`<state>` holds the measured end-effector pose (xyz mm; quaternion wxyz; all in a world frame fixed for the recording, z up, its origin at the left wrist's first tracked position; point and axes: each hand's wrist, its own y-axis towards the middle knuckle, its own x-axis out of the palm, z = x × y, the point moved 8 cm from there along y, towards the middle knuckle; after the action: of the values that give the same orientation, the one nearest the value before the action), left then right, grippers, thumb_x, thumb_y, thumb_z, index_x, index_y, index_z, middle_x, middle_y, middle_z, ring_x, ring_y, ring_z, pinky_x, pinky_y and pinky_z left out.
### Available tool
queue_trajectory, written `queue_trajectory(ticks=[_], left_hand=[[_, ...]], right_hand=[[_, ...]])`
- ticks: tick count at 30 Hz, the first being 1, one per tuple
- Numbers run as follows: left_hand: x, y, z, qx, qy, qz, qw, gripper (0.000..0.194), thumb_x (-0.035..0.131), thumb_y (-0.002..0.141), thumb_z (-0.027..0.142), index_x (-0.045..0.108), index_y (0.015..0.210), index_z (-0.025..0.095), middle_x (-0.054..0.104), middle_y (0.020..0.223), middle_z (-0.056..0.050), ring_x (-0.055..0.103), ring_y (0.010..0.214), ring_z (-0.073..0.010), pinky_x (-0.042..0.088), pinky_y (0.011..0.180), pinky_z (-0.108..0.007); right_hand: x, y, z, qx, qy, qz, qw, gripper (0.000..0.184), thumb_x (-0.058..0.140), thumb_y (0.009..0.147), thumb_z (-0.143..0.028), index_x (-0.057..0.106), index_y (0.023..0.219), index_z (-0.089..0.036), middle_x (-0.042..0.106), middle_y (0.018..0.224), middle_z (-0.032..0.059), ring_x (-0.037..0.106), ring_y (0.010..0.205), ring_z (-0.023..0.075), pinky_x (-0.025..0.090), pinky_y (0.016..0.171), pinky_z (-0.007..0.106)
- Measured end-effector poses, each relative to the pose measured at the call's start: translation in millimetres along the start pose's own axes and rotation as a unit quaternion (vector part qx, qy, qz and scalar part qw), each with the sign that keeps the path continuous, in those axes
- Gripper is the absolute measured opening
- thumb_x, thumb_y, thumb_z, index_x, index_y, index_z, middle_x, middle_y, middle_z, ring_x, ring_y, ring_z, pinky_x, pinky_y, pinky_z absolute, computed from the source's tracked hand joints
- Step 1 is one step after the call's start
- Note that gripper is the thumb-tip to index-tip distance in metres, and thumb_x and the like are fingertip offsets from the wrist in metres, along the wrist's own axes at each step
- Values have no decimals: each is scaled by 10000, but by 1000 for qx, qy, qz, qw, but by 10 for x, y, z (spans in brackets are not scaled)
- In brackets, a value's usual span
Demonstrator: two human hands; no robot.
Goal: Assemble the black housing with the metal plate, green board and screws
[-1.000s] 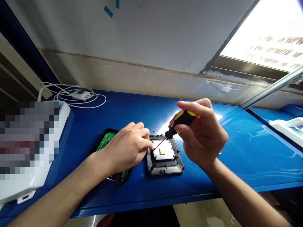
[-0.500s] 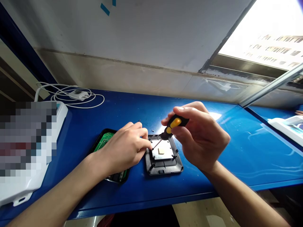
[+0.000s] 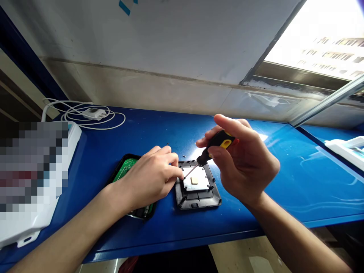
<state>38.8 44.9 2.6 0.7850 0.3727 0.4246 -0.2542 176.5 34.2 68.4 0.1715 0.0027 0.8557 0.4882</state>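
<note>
While our left hand (image 3: 155, 176) pinches the black cover's (image 3: 197, 186) left edge, our right hand (image 3: 241, 163) grips the screwdriver (image 3: 212, 149), shaft slanting down-left toward it.

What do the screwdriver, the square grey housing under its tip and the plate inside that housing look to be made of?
Screwdriver: handle looks like black and yellow moulded plastic; the thin shaft looks like metal, held in the right hand. Grey housing: probably matte moulded plastic, with ribs and clips. Inner plate: bright, flat, reflective, likely bare metal; the tan pad on it cannot be identified. The left hand steadies the housing's edge.
</note>
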Motion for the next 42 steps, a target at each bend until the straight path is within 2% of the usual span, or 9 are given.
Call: queue_trajectory(ticks=[5, 8, 11, 16, 22, 28, 36, 39, 42], left_hand=[[-12, -2, 17, 0, -2, -9, 1000, 278, 581, 960, 72, 809, 882, 210, 668, 837, -22, 473, 784, -190, 319, 673, -339], [-15, 10, 28, 0, -3, -10, 1000, 275, 590, 959, 71, 804, 859, 212, 663, 830, -16, 475, 782, -185, 318, 678, -340], [0, 14, 24, -2, -1, -16, 1000, 266, 613, 942, 61, 793, 824, 217, 645, 807, -7, 467, 773, -179, 316, 680, -336], [8, 4, 13, 1, 0, -11, 1000, 265, 601, 948, 67, 791, 841, 218, 644, 809, -7, 468, 774, -181, 313, 683, -341], [13, 0, 24, 5, -5, -11, 1000, 302, 557, 965, 73, 788, 839, 222, 654, 823, -11, 471, 776, -184, 319, 677, -339], [21, -2, 16, 1, 3, -16, 1000, 281, 578, 960, 77, 780, 827, 220, 644, 818, -9, 461, 771, -184, 314, 682, -340], [10, -2, 45, 8, 9, -21, 1000, 275, 584, 957, 79, 786, 820, 206, 642, 806, -21, 468, 776, -192, 312, 678, -340], [13, 2, 34, 2, 7, -28, 1000, 277, 585, 960, 79, 791, 830, 210, 654, 822, -21, 479, 784, -191, 321, 688, -341], [26, 8, 14, -1, 11, -29, 1000, 288, 576, 959, 71, 801, 865, 224, 660, 830, -18, 479, 788, -192, 323, 690, -343]], right_hand=[[-38, -20, 44, -6, -12, 20, 1000, 404, 796, 861, -257, 703, 1249, -320, 625, 967, 29, 680, 714, 186, 627, 567, 367], [-12, -29, 40, 16, 10, 6, 1000, 312, 571, 1020, -341, 678, 1310, -298, 660, 1055, 67, 712, 810, 202, 656, 630, 376], [14, -13, 4, 35, 30, -6, 999, 385, 415, 1073, -251, 637, 1381, -316, 690, 1209, 70, 740, 953, 211, 680, 762, 414], [-30, 44, -78, -19, -4, -1, 1000, 427, 630, 979, -173, 654, 1373, -335, 744, 1088, 40, 738, 857, 197, 663, 707, 389], [-112, 11, -53, -40, -54, 48, 997, 253, 739, 916, -405, 770, 1154, -323, 649, 776, 21, 621, 725, 208, 600, 583, 391], [5, 13, -75, -5, -4, 6, 1000, 367, 474, 1050, -227, 677, 1339, -326, 698, 1135, 71, 725, 892, 210, 664, 707, 412], [-74, 34, -130, -54, -56, 5, 997, 333, 766, 903, -366, 748, 1233, -335, 667, 852, 33, 658, 757, 205, 632, 613, 379], [-59, 4, -127, -48, -23, 14, 999, 276, 605, 1011, -373, 754, 1229, -294, 642, 853, 42, 648, 763, 190, 621, 626, 370], [25, 13, -120, -16, 21, -21, 999, 379, 459, 1061, -231, 661, 1374, -292, 677, 1092, 71, 712, 884, 188, 654, 722, 386]])
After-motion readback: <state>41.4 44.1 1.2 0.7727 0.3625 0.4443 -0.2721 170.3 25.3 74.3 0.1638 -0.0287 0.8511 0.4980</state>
